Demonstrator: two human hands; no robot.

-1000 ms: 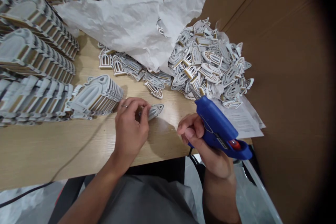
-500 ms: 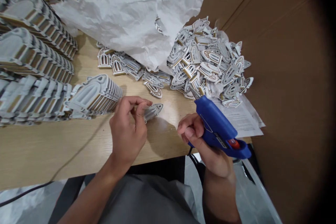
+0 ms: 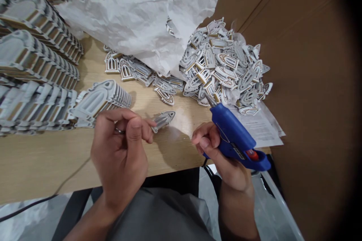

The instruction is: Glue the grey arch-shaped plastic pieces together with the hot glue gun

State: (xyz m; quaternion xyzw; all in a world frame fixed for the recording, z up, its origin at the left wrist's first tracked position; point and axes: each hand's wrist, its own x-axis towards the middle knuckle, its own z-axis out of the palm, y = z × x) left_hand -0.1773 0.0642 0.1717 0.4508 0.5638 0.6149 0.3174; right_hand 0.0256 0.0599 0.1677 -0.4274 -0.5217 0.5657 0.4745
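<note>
My right hand (image 3: pixel 217 150) is wrapped round the handle of a blue glue gun (image 3: pixel 233 133), its metal nozzle pointing up and left toward a heap of pieces. One grey-white arched piece (image 3: pixel 164 120) lies on the wooden table, just right of my left hand (image 3: pixel 121 147). The thumb and index finger of that hand are pinched together, with a ring on one finger; whatever they hold, if anything, is too small to tell. Its other fingertips are at the near end of the arched piece.
Stacked arched pieces (image 3: pixel 96 98) stand in rows at the left. Crumpled white paper (image 3: pixel 135 22) partly covers loose pieces at the back. A large heap (image 3: pixel 223 64) lies behind the glue gun, beside printed sheets (image 3: pixel 260 128). A cable (image 3: pixel 31 206) crosses the lower left.
My left hand has moved left and toward me, off most of the arched piece, which stays in place. My right hand and the glue gun have hardly moved.
</note>
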